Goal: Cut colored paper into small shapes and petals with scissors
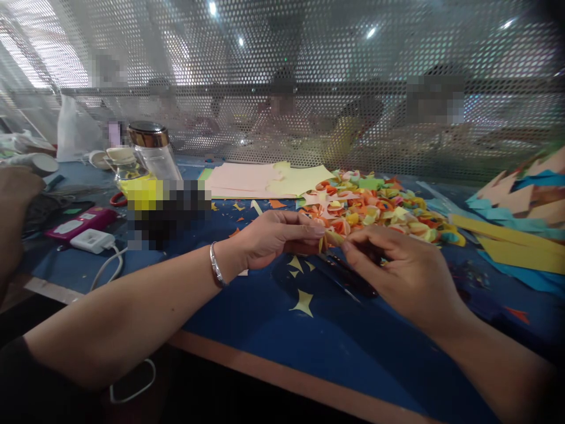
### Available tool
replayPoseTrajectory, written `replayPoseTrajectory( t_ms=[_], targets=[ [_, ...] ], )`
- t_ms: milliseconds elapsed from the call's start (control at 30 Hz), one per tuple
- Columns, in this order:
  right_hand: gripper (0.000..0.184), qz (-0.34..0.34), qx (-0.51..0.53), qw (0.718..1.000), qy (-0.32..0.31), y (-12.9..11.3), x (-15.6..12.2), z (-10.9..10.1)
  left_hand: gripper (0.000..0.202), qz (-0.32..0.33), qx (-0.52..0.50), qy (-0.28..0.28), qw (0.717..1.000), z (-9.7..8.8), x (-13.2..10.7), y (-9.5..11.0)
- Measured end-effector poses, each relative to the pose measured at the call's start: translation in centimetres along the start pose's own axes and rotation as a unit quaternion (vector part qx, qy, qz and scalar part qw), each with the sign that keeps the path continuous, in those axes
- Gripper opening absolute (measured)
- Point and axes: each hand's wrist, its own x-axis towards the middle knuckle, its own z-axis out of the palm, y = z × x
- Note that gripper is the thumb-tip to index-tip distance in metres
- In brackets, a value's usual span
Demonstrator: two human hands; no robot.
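Both hands meet above the blue table, pinching one small piece of yellow paper (334,238) between them. My left hand (278,235), with a silver bangle at the wrist, grips its left side between thumb and fingers. My right hand (397,265) holds the other side with thumb and forefinger; its remaining fingers are curled. How the paper is folded is partly hidden by the fingertips. Below lie a pale yellow star-shaped paper scrap (303,303) and smaller scraps. A dark, slim tool (348,277) rests under my right hand, partly covered. Behind is a heap of folded coloured paper pieces (366,203).
Pink and yellow paper sheets (251,179) lie at the back. On the left stand a glass bottle (156,150) and a smaller jar, near a magenta power bank (82,224) and a white charger (92,240). Another person's hand (17,194) is far left. Stacked cut paper (529,200) sits right.
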Motion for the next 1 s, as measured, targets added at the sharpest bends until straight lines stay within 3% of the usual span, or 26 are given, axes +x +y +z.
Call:
replayPoseTrajectory(
  t_ms=[633,1000],
  targets=[
    [0.018,0.005,0.001,1.0,0.0,0.15,-0.09,-0.09,0.016,-0.012,-0.003,-0.011,1.0,0.18,-0.29,0.41],
    [0.018,0.018,0.003,1.0,0.0,0.19,-0.18,0.07,0.014,0.001,-0.019,0.033,0.999,0.28,-0.14,0.1]
  ],
)
